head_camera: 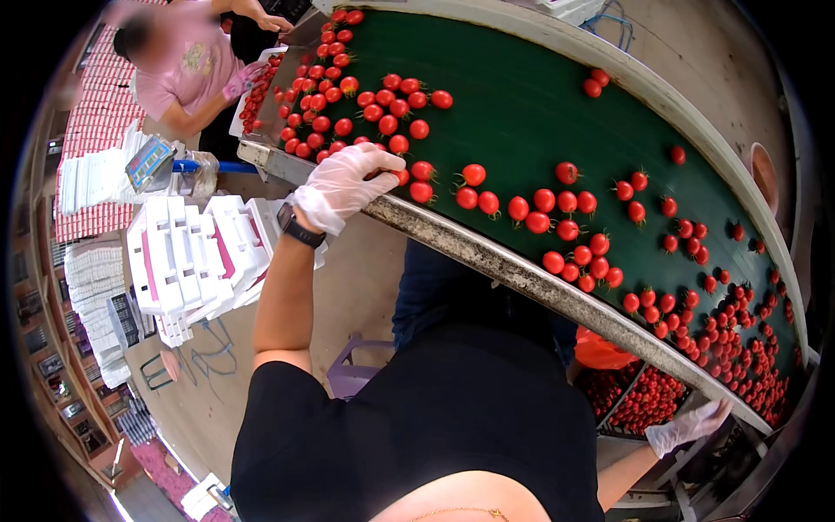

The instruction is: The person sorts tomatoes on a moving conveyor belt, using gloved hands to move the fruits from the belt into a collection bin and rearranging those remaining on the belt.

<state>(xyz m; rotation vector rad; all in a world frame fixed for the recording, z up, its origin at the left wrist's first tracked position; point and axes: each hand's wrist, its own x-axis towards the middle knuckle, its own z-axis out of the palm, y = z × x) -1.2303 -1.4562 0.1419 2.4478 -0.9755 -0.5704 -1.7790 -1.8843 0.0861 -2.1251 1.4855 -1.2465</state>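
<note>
My left hand (355,173), in a thin clear glove, reaches over the near rail of the conveyor. Its thumb and fingers close around a cherry tomato (401,177), partly hidden by the fingers. Under it runs a green conveyor belt (502,124) with loose cherry tomatoes, some with green calyxes. My right hand (693,425), gloved the same way, is at the underside of the metal rail (483,258) at the lower right. Its fingertips are at the rail, but their grip is unclear. Tomatoes lie densely on the belt beyond that hand (750,359).
A co-worker (189,72) in a pink shirt handles a white tray (244,114) of tomatoes at the belt's end. White plastic crates (189,254) and a scale (150,163) stand left. Crates of tomatoes (642,398) and a red bag (600,349) sit below the rail.
</note>
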